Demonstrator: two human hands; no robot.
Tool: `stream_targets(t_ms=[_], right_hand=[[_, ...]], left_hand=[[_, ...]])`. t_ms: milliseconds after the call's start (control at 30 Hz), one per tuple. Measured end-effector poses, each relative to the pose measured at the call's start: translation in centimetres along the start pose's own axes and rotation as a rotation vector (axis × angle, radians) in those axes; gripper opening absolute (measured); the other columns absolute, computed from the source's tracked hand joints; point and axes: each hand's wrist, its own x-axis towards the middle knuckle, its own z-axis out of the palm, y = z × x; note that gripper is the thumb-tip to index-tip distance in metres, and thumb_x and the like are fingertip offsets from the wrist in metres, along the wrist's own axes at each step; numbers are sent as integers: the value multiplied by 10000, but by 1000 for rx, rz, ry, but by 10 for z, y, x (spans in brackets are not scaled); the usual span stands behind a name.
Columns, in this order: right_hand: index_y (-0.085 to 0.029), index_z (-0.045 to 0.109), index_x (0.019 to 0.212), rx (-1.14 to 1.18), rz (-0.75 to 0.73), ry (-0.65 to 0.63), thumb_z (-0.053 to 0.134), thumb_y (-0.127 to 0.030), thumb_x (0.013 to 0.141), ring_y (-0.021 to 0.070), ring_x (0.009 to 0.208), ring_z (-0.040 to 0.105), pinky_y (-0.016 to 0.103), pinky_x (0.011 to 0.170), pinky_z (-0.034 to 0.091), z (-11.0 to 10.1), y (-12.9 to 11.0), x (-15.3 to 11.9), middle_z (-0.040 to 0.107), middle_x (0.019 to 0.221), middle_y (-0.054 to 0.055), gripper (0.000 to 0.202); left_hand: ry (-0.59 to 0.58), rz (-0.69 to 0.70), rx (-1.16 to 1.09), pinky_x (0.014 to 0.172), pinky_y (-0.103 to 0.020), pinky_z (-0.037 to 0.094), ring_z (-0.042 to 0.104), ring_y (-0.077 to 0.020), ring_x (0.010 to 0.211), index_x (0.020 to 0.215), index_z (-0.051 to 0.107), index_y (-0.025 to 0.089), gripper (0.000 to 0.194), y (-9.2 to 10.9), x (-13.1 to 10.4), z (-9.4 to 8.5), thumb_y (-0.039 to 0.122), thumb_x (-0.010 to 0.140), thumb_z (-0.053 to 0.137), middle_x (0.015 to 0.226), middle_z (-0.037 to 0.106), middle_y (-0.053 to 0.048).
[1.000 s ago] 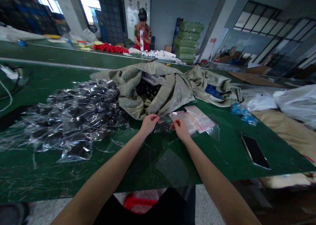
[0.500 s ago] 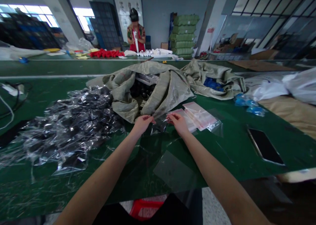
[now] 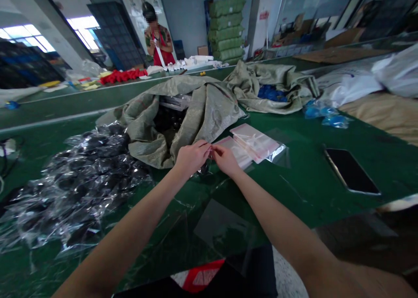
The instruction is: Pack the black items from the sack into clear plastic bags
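My left hand [image 3: 192,157] and my right hand [image 3: 226,158] meet over the green table, fingertips pinched together at the top of a small clear plastic bag [image 3: 205,168]. Something black shows inside that bag, mostly covered by my fingers. Just behind my hands lies an open woven sack [image 3: 209,110] with black round pieces [image 3: 168,118] in it. Stacks of flat clear bags [image 3: 256,142] lie beside my right hand. To the left spreads a heap of bagged black pieces [image 3: 88,176].
A phone [image 3: 352,171] lies at the right. Farther back, a second sack [image 3: 294,86] holds blue pieces, near white sacks [image 3: 349,82]. A loose clear sheet [image 3: 222,224] lies near the front edge. Across the table stands a person [image 3: 160,43] beside red pieces [image 3: 122,75].
My hands have come together at the top of the bag; they were apart before, each on one side of it. The camera view has tilted and shifted to the right.
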Motion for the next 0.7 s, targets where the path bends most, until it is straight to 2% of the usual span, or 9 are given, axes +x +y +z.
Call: stream_targets(t_ms=[200, 367, 567, 700], right_hand=[[-165, 675, 889, -224, -125, -10, 465, -217, 850, 166, 740, 608, 273, 704, 474, -4, -8, -3, 675, 800, 38, 219], [-169, 684, 936, -274, -160, -11, 470, -233, 873, 172, 760, 625, 268, 714, 465, -4, -11, -5, 697, 844, 48, 232], [-166, 693, 920, -316, -170, -22, 472, -252, 889, 165, 751, 620, 260, 722, 460, -4, -15, -6, 703, 837, 44, 239], [-162, 695, 907, -321, -163, -25, 484, -261, 887, 158, 728, 619, 254, 703, 457, -3, -16, -7, 707, 829, 45, 234]], left_hand=[[-41, 79, 78, 551, -279, 400, 660, -175, 756, 1026, 691, 215, 341, -2, 4, -5, 325, 958, 376, 1056, 691, -53], [-12, 115, 85, 544, -273, 385, 646, -166, 721, 956, 688, 179, 353, -4, 6, -5, 300, 961, 357, 978, 689, -76], [3, 46, 9, 563, -260, 399, 633, -168, 741, 936, 669, 176, 234, -6, 9, -5, 273, 908, 459, 945, 676, -72], [80, -36, -83, 606, -257, 428, 629, -168, 762, 880, 653, 185, 125, -10, 10, -3, 226, 838, 542, 929, 675, -48]])
